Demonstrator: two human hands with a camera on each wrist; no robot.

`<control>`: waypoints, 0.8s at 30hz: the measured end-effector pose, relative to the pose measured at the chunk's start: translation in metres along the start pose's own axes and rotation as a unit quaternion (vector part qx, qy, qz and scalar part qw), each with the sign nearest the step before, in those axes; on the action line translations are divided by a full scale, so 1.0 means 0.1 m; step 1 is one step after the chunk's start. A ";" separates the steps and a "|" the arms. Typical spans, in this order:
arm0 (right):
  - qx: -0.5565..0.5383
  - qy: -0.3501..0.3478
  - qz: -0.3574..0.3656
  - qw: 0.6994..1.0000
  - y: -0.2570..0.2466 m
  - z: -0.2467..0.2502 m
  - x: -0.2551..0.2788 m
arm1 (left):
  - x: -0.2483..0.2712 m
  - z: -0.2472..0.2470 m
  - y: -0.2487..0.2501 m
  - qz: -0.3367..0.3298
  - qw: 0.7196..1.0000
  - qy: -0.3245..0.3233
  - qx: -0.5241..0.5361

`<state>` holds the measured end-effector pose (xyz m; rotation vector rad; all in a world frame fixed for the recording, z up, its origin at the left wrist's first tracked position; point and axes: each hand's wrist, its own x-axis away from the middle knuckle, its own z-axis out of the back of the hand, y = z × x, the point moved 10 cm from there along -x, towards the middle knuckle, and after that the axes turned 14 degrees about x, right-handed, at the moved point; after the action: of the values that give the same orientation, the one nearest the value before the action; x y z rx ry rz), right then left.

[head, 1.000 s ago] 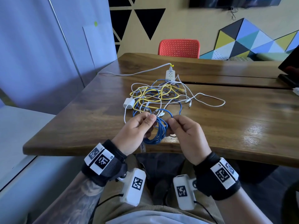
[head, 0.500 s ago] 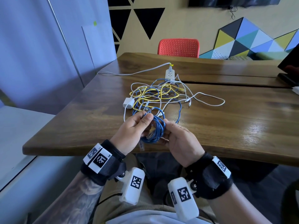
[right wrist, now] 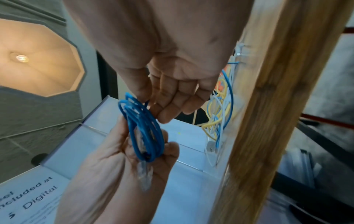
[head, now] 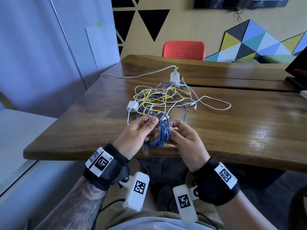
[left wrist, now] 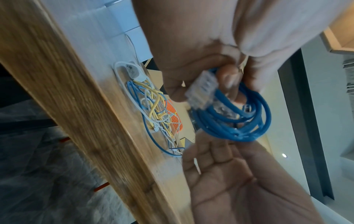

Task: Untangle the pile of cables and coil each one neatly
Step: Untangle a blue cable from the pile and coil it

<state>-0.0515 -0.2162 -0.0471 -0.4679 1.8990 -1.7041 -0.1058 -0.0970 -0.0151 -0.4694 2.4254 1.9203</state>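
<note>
A blue network cable is wound into a small coil held just above the table's near edge. My left hand grips the coil's left side with thumb over fingers; a clear plug sticks out by its fingers. My right hand is at the coil's right edge, thumb and forefinger lightly pinching the strands, the other fingers loose. In the right wrist view the coil lies in the left hand, with a plug hanging below. The tangled pile of yellow, blue and white cables lies behind.
A white charger sits at the pile's left, and a white power strip with its cord lies behind the pile. The wooden table stretches right. A red chair stands at the far side, and a dark object at the right edge.
My right hand brought the loose blue loop onto the coil, swept under it and came back to its right edge. The left hand kept its grip.
</note>
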 end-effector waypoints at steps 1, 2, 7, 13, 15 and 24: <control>0.002 -0.002 0.015 1.000 -0.03 0.01 0.00 | 0.00 0.00 0.00 0.000 1.000 0.002 -0.001; -0.002 -0.002 0.025 1.000 -0.06 0.01 0.01 | 0.01 -0.01 0.01 0.000 1.000 0.002 0.004; -0.085 0.000 -0.013 0.996 0.05 -0.01 0.00 | -0.02 -0.01 -0.02 0.010 1.000 0.005 0.020; -0.151 -0.021 -0.064 0.986 0.11 -0.07 -0.01 | -0.01 -0.11 -0.07 0.028 0.999 -0.027 -0.003; -0.171 -0.038 -0.077 0.982 0.14 -0.12 0.00 | 0.00 -0.09 -0.07 0.014 1.000 -0.020 -0.011; 0.102 -0.002 0.165 0.981 -0.28 -0.12 0.25 | -0.01 0.09 0.00 -0.036 0.994 0.099 -0.034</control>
<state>-0.0814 -0.2249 -0.0227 -0.0714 1.6651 -1.6473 -0.1067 -0.0880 -0.0171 -0.7725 2.4229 2.0214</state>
